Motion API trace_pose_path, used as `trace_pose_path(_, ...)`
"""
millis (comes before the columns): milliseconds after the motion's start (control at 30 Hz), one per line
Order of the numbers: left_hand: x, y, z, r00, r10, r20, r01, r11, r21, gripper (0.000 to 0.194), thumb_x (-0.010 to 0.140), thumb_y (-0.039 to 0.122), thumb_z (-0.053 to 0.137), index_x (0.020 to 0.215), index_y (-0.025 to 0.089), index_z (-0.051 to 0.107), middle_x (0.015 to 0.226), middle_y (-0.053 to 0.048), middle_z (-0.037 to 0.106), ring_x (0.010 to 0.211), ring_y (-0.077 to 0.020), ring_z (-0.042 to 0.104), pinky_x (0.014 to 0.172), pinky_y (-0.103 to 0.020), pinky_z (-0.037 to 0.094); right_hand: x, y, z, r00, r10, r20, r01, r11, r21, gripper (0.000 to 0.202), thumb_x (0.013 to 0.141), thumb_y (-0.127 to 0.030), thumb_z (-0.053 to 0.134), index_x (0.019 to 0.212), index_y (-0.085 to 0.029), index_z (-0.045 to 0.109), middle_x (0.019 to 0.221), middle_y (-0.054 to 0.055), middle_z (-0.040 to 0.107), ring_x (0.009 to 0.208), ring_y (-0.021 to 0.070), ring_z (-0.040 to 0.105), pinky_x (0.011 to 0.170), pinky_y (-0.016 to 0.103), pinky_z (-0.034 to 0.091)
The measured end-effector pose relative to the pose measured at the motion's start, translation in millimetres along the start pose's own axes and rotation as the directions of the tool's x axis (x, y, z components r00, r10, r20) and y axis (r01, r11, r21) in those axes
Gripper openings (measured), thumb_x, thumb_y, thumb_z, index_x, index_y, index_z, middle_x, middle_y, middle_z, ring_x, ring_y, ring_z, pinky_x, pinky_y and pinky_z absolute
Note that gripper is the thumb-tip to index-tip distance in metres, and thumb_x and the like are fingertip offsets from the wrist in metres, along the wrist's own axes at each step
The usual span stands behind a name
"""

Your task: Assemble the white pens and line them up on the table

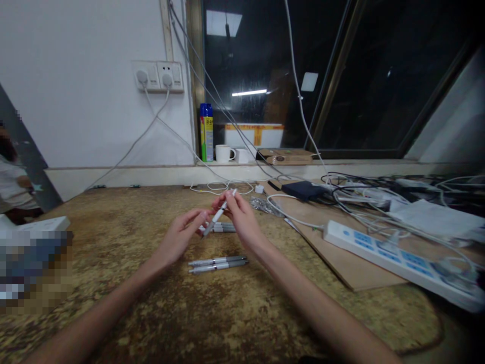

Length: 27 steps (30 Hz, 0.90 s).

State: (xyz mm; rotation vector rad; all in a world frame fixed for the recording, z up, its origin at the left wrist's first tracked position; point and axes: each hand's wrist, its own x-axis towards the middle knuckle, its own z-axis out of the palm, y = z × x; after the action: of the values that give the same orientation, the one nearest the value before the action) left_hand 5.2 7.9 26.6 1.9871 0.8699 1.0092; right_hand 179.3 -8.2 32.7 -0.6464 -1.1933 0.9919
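A white and grey pen (pixel 220 216) slants between my hands, its upper end pinched in the fingers of my right hand (pixel 238 210). My left hand (pixel 188 227) is at the pen's lower grey end, thumb and fingers apart; whether it touches the pen is hard to tell. Behind and below the hands several pens (pixel 223 228) lie side by side on the worn brown table (pixel 151 303), partly hidden by the fingers. Nearer to me, two more pens (pixel 217 265) lie roughly parallel on the table.
At the right are a white power strip (pixel 379 253), a brown board (pixel 341 263), a black box (pixel 303 190) and tangled cables. A spray can (pixel 206 134) and white mug (pixel 223 153) stand on the sill. Far left, a person (pixel 15 184) is partly visible.
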Motion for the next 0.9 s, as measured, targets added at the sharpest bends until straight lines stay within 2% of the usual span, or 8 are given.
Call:
trace_pose_path(100, -4.7, -22.5, -14.3, 0.996, -0.038, -0.084, 0.040, 0.999, 0.028, 0.049, 0.100, 0.055, 0.046, 0.118, 0.017, 0.071, 0.104, -0.008, 0.071, 0.091, -0.0218, 0.064, 0.075, -0.028, 0.052, 1.7, -4.2, -8.8, 0.996, 0.092, -0.013, -0.085, 0.961, 0.262, 0.025, 0.092, -0.046, 0.062, 0.091, -0.023, 0.053, 0.074, -0.003, 0.044, 0.065, 0.0116, 0.045, 0.072, 0.026, 0.047)
trace_pose_path(233, -11.1, -36.5, -28.0, 0.993, -0.051, -0.104, 0.069, 0.982, 0.177, 0.050, 0.100, 0.055, 0.045, 0.118, 0.017, 0.072, 0.088, -0.005, 0.069, 0.077, -0.0204, 0.061, 0.071, -0.028, 0.048, 3.8, -13.7, -20.5, 0.978, 0.207, -0.030, -0.176, 0.893, 0.414, 0.027, 0.096, -0.047, 0.053, 0.084, -0.022, 0.052, 0.066, -0.005, 0.025, 0.054, 0.0124, 0.026, 0.054, 0.023, 0.038)
trace_pose_path(333, -14.5, -32.7, -29.8, 0.994, -0.023, -0.111, 0.050, 0.966, 0.252, 0.048, 0.101, 0.053, 0.043, 0.116, 0.019, 0.073, 0.090, -0.005, 0.070, 0.082, -0.0219, 0.062, 0.074, -0.029, 0.047, 2.8, -19.7, -26.4, 0.971, 0.240, -0.009, -0.214, 0.882, 0.421, 0.033, 0.098, -0.049, 0.044, 0.078, -0.023, 0.049, 0.065, -0.005, 0.021, 0.053, 0.0139, 0.023, 0.051, 0.024, 0.036)
trace_pose_path(467, -16.0, -26.6, -26.0, 0.997, 0.006, -0.076, 0.017, 0.954, 0.300, 0.046, 0.102, 0.051, 0.042, 0.113, 0.019, 0.074, 0.094, -0.005, 0.072, 0.084, -0.0224, 0.062, 0.075, -0.028, 0.046, 0.5, -21.2, -28.8, 0.974, 0.226, 0.005, -0.204, 0.871, 0.446, 0.031, 0.099, -0.038, 0.039, 0.073, -0.023, 0.045, 0.065, -0.004, 0.018, 0.054, 0.0147, 0.022, 0.052, 0.023, 0.036)
trace_pose_path(667, -16.5, -28.4, -23.8, 0.999, 0.017, -0.044, -0.001, 0.944, 0.330, 0.046, 0.102, 0.049, 0.041, 0.109, 0.018, 0.074, 0.087, -0.004, 0.071, 0.077, -0.0217, 0.061, 0.069, -0.028, 0.045, -0.1, -20.2, -28.3, 0.971, 0.237, -0.026, -0.201, 0.873, 0.444, 0.028, 0.099, -0.039, 0.039, 0.078, -0.023, 0.050, 0.066, -0.005, 0.020, 0.054, 0.0153, 0.023, 0.054, 0.025, 0.037)
trace_pose_path(833, -17.1, -26.8, -24.7, 0.999, 0.015, -0.029, -0.004, 0.940, 0.342, 0.044, 0.102, 0.048, 0.042, 0.103, 0.018, 0.074, 0.089, -0.005, 0.072, 0.080, -0.0219, 0.061, 0.069, -0.027, 0.043, -0.6, -22.9, -29.8, 0.975, 0.220, -0.021, -0.188, 0.875, 0.447, 0.026, 0.098, -0.035, 0.039, 0.078, -0.023, 0.050, 0.066, -0.005, 0.019, 0.054, 0.0150, 0.022, 0.052, 0.024, 0.036)
trace_pose_path(900, -17.2, -27.1, -24.5, 1.000, 0.014, -0.018, -0.007, 0.938, 0.346, 0.045, 0.102, 0.048, 0.041, 0.102, 0.018, 0.074, 0.090, -0.004, 0.072, 0.080, -0.0219, 0.061, 0.070, -0.027, 0.043, -1.0, -24.0, -30.6, 0.979, 0.204, -0.023, -0.172, 0.876, 0.451, 0.027, 0.099, -0.038, 0.040, 0.078, -0.023, 0.050, 0.066, -0.004, 0.019, 0.055, 0.0149, 0.023, 0.053, 0.024, 0.036)
